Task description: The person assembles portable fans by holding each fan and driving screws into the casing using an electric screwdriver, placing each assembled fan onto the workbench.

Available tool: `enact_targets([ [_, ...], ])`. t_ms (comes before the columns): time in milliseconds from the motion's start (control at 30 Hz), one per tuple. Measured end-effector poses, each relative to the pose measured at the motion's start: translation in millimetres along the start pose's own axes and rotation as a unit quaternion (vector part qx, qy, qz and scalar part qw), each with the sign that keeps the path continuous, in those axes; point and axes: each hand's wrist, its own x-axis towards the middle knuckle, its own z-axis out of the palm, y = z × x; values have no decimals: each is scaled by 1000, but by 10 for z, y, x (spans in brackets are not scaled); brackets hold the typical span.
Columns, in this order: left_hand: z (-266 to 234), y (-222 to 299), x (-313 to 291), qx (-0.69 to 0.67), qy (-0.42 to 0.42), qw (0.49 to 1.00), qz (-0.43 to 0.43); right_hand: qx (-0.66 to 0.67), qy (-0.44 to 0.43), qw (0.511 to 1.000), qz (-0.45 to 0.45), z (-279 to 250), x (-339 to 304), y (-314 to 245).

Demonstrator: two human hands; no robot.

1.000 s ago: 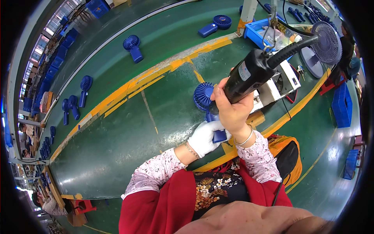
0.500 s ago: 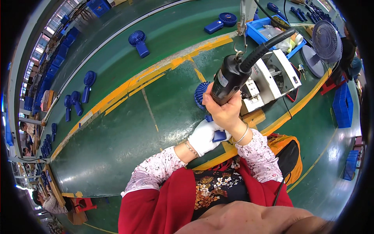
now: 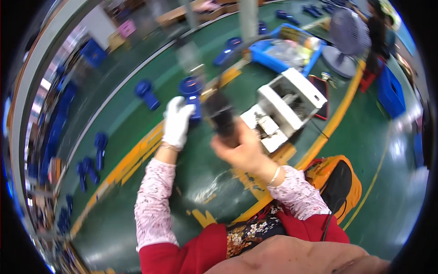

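My right hand (image 3: 244, 148), bare with a bangle at the wrist, is wrapped round a black electric screwdriver (image 3: 220, 112), blurred by motion and held above the green bench. My left hand (image 3: 177, 123), in a white glove, reaches forward over the yellow-taped edge of the bench. Its fingers are stretched and the thumb stands apart, right beside the handle of a blue handheld fan (image 3: 195, 109). Whether the glove touches that fan I cannot tell. To the right of the screwdriver stands an open white machine (image 3: 292, 98) with a small mechanism inside.
Beyond the taped edge, several blue fans lie on the green belt, one (image 3: 147, 94) near my left hand. A blue crate (image 3: 262, 58) with plastic bags stands ahead, beside a larger grey-purple fan (image 3: 346, 34). An orange bag (image 3: 337, 182) is at my right; people sit at far right.
My left hand has moved forward and left, from the near bench to the belt edge by a fan. My right hand has shifted left with the screwdriver. The view has turned.
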Motion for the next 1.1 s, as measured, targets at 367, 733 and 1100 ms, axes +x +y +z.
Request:
enact_targets([
  [367, -872, -969, 864, 427, 97, 896, -77, 83, -42, 995, -43, -42, -93, 86],
  [733, -615, 139, -80, -378, -125, 881, -255, 84, -14, 992, -95, -52, -37, 103],
  [1100, 155, 426, -1444, -625, -205, 711, -250, -144, 155, 955, -209, -381, 371, 31],
])
